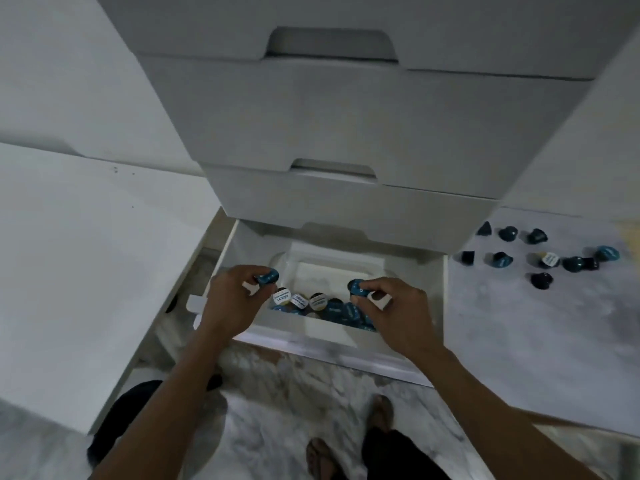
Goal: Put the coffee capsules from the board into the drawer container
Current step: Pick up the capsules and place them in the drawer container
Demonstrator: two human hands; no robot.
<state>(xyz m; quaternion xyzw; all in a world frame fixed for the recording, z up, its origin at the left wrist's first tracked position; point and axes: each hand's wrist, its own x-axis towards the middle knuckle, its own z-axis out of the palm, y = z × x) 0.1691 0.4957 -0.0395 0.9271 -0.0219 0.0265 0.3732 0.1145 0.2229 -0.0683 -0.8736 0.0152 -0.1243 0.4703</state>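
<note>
The bottom drawer (pixel 429 362) is pulled out, and a white container (pixel 329 261) sits inside it. Several blue and dark coffee capsules (pixel 332 308) lie along the container's near side. My left hand (pixel 230 303) pinches a blue capsule (pixel 267 276) over the container's left edge. Over its right part, my right hand (pixel 394 311) holds another blue capsule (pixel 358 288). More capsules (pixel 540 258) are scattered on the marbled board (pixel 536 341) to the right of the drawer.
Two shut white drawers (pixel 346 123) stack above the open one. A white cabinet top (pixel 86 271) stands to the left. My sandalled feet (pixel 346 441) rest on the marble floor below the drawer front.
</note>
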